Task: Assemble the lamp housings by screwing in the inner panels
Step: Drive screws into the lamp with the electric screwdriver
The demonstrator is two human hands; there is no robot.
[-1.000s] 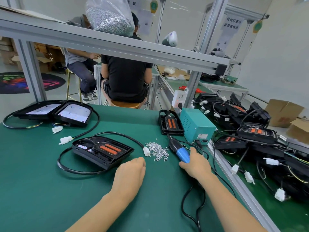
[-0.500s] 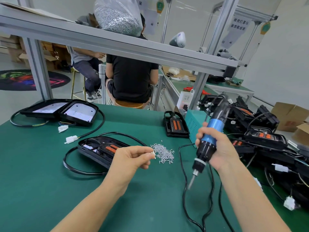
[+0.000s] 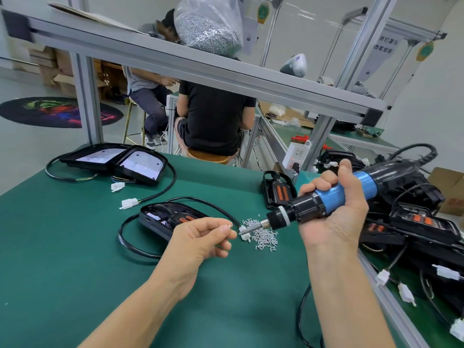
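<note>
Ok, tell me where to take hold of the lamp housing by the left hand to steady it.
Grip the lamp housing by its bare far-left rim, coming from the left with the left hand. It lies open side up, its cable loops round the near side, and the orange-panel middle must stay clear for the screwdriver.

A clear plastic bag of small metal parts (image 3: 209,28) sits on the grey aluminium shelf (image 3: 190,69) above the green bench. Beyond it, a seated person in a black T-shirt (image 3: 213,119) occupies a wooden stool (image 3: 208,156), near a white power strip (image 3: 297,154). Brown cardboard boxes (image 3: 449,187) stand at far right.

Single head cam, looks fwd and down over green bench (image 3: 75,247), close range.
</note>
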